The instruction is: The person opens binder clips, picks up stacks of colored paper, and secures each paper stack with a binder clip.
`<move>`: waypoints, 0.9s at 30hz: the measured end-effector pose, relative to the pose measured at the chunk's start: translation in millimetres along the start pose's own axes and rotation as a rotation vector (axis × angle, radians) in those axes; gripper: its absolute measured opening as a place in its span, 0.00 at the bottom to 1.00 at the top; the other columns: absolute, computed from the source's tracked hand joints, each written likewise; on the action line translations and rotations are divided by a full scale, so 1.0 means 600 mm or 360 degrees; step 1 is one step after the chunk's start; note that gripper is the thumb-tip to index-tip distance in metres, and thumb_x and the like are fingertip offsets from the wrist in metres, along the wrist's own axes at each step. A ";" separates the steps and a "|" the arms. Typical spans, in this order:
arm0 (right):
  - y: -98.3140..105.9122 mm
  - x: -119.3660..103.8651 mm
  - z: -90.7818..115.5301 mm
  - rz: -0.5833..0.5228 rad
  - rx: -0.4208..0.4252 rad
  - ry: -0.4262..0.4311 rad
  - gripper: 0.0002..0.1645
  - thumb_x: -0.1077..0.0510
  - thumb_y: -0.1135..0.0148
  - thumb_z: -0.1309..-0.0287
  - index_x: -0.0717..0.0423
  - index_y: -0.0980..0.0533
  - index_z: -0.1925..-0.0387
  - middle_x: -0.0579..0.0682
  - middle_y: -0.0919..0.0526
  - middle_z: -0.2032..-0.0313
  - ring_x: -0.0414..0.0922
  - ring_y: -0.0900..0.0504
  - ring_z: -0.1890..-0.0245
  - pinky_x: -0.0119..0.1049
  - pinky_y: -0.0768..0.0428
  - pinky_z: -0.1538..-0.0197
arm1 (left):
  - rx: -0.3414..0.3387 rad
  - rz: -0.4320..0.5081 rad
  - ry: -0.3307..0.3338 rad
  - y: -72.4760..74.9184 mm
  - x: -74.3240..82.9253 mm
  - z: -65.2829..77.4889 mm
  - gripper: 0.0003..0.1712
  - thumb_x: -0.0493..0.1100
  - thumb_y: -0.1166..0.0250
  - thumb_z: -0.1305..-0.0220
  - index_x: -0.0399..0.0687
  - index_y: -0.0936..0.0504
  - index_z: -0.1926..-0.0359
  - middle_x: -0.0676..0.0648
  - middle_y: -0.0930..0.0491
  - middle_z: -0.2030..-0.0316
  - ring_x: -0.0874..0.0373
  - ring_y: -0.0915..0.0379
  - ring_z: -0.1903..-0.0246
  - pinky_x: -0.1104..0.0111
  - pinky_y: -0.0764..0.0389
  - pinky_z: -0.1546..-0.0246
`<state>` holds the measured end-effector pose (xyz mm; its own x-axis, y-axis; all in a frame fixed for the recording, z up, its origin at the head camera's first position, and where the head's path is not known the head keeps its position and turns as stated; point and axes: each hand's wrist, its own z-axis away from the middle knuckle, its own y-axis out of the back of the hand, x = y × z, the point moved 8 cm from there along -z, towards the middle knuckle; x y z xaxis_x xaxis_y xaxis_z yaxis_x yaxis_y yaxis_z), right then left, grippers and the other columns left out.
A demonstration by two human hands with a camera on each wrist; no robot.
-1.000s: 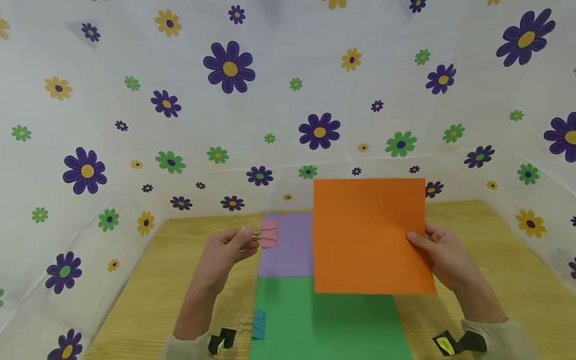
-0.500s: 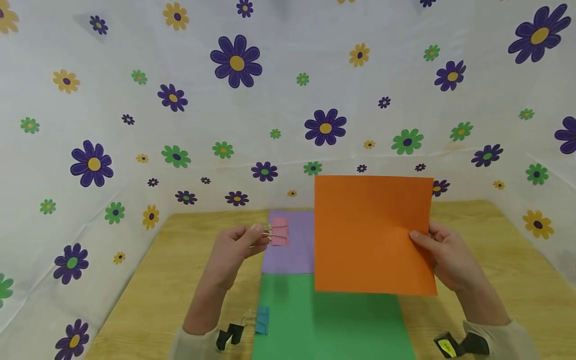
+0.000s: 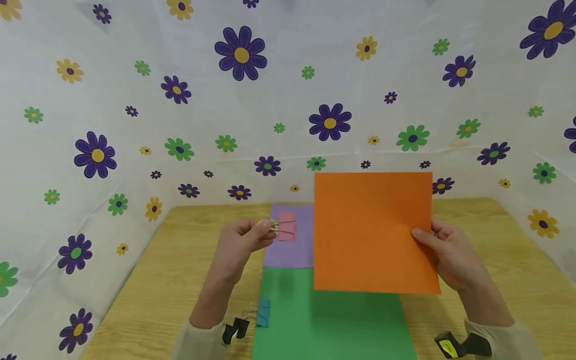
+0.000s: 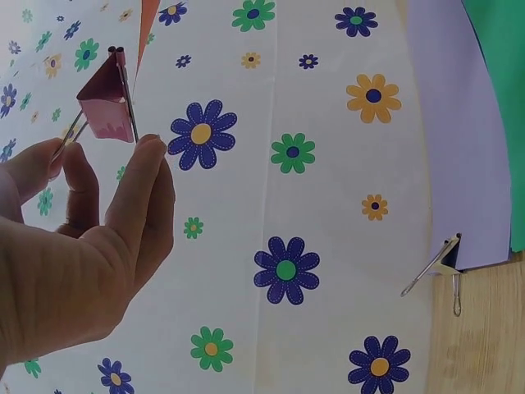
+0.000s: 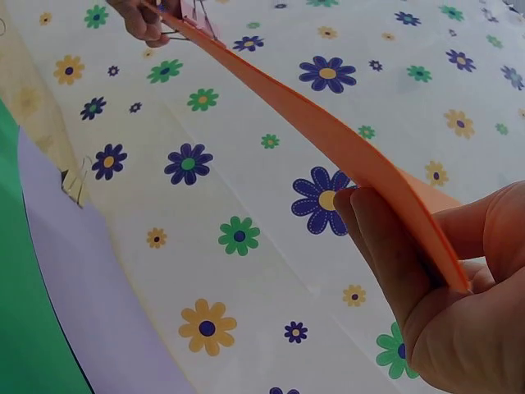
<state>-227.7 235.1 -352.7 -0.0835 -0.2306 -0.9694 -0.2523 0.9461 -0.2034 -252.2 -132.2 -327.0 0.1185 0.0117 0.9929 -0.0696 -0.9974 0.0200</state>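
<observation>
My left hand [image 3: 240,245] pinches a pink binder clip [image 3: 286,226] by its wire handles, thumb on one and fingertips on the other. In the left wrist view the clip [image 4: 108,103] is a wedge of pink metal with nothing in its mouth. My right hand [image 3: 454,255] holds orange paper [image 3: 371,232] at its right edge, thumb in front and fingers behind. The paper is raised over the table and stands almost upright, slightly bent in the right wrist view. The clip is left of the paper, apart from it in the head view.
Purple paper [image 3: 288,257] and green paper [image 3: 288,325] lie on the wooden table [image 3: 180,250], partly behind the orange. A blue binder clip [image 3: 263,313] grips the green's left edge. A yellowish binder clip [image 4: 447,263] sits at the purple's corner. Flowered cloth [image 3: 288,90] stands behind.
The left hand with the pink clip has come slightly nearer the orange paper. Both hands keep their holds. The head view has shifted a little, so the background sits farther right and higher.
</observation>
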 end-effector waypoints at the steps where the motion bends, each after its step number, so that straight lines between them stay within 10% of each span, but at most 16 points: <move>1: -0.001 -0.001 -0.002 -0.0013 -0.0005 0.0006 0.19 0.66 0.52 0.26 0.46 0.22 0.44 0.46 0.16 0.53 0.43 0.14 0.58 0.38 0.14 0.56 | 0.0001 0.0005 -0.0012 -0.001 0.003 -0.001 0.15 0.37 0.37 0.32 0.27 0.21 0.72 0.41 0.15 0.63 0.53 0.14 0.62 0.62 0.15 0.55; 27: -0.016 -0.005 0.001 -0.0047 -0.0051 -0.0001 0.21 0.66 0.53 0.26 0.45 0.23 0.43 0.47 0.16 0.52 0.44 0.14 0.57 0.39 0.14 0.56 | 0.0053 0.0127 -0.0071 -0.022 0.002 -0.003 0.09 0.32 0.35 0.36 0.24 0.19 0.63 0.45 0.16 0.71 0.55 0.15 0.69 0.62 0.14 0.58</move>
<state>-224.7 226.9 -347.8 -0.0752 -0.2582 -0.9632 -0.2855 0.9310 -0.2273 -252.6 -118.6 -325.8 0.1581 -0.0706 0.9849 -0.0476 -0.9968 -0.0638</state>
